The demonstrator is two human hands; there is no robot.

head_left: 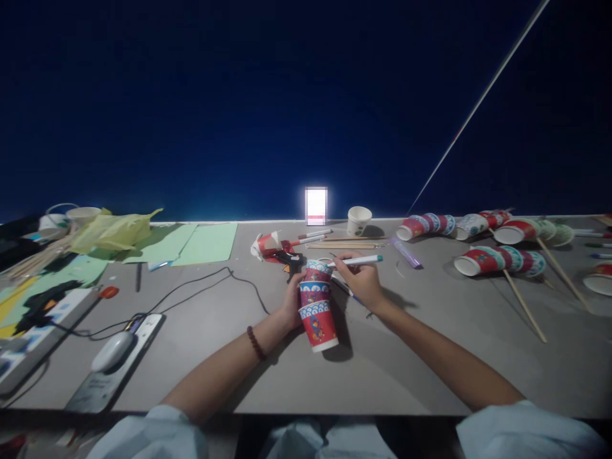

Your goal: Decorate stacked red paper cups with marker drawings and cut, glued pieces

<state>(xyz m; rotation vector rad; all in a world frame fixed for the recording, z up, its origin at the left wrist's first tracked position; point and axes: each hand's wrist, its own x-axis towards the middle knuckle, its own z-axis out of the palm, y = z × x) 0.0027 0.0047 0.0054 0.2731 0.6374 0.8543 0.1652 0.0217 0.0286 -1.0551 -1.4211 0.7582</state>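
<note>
Upright in front of me is a bent stack of red, blue and white patterned paper cups (319,328). My left hand (292,301) is wrapped around the left side of the stack, a beaded bracelet on its wrist. Between the fingers of my right hand (362,280) is a white marker pen (363,260) with a green end. Its left tip meets the rim area of the top cup; whether it touches cannot be made out. Just behind the stack lies a black glue gun (291,259), partly hidden, beside a cut red-and-white paper cup (268,245).
Several finished cup stacks, such as one on a stick (495,261), lie at the right. A white cup (359,222), wooden sticks (342,245) and a purple tube (406,252) are behind. Green paper (210,242), a phone (95,386), a power strip (52,338) and a cable occupy the left.
</note>
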